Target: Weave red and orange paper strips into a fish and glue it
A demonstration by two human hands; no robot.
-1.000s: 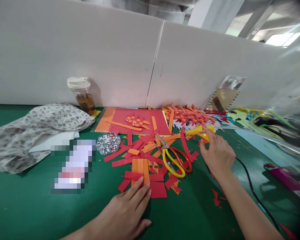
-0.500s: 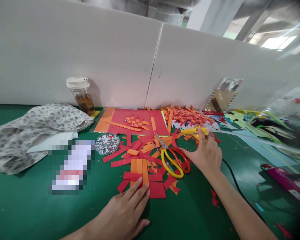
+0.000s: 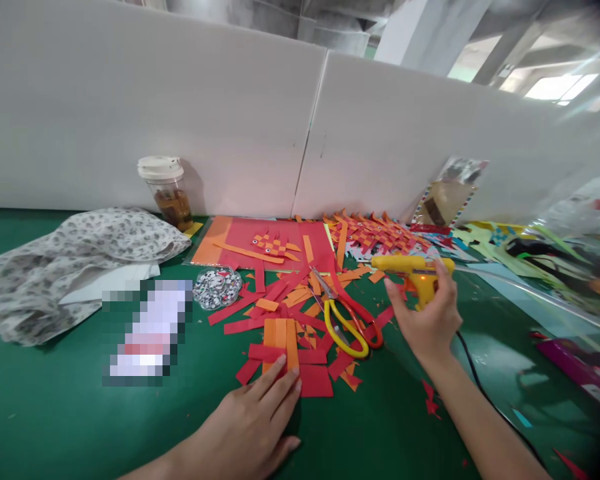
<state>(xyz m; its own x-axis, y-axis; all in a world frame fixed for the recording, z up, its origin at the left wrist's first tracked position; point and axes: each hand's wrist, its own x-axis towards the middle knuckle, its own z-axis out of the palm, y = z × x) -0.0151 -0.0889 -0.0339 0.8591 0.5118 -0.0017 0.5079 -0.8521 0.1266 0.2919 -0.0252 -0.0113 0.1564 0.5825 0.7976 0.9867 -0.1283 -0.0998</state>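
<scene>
My left hand [image 3: 253, 417] lies with fingers stretched flat on a small weave of orange paper strips [image 3: 280, 333] and red paper strips [image 3: 311, 380], pressing it to the table. My right hand [image 3: 430, 327] has its fingers hooked round the rear of a yellow hot glue gun [image 3: 400, 262], thumb apart below the barrel. The nozzle points left and a small orange light shows on the body. Between the hands lie scissors [image 3: 347, 323] with one yellow and one red handle, on paper scraps, blades pointing away.
A round dish of googly eyes [image 3: 217, 288], a phone-like blurred rectangle [image 3: 153, 327], patterned cloth [image 3: 80, 253] and lidded cup [image 3: 167, 193] stand left. Behind are a woven paper fish [image 3: 275, 245] and a pile of similar fish [image 3: 380, 233]. A black cord [image 3: 480, 387] trails right; a purple object [image 3: 575, 370] lies beyond.
My right hand has moved slightly right, and the glue gun has come right with it, now showing its handle and light. My left hand stays on the paper weave.
</scene>
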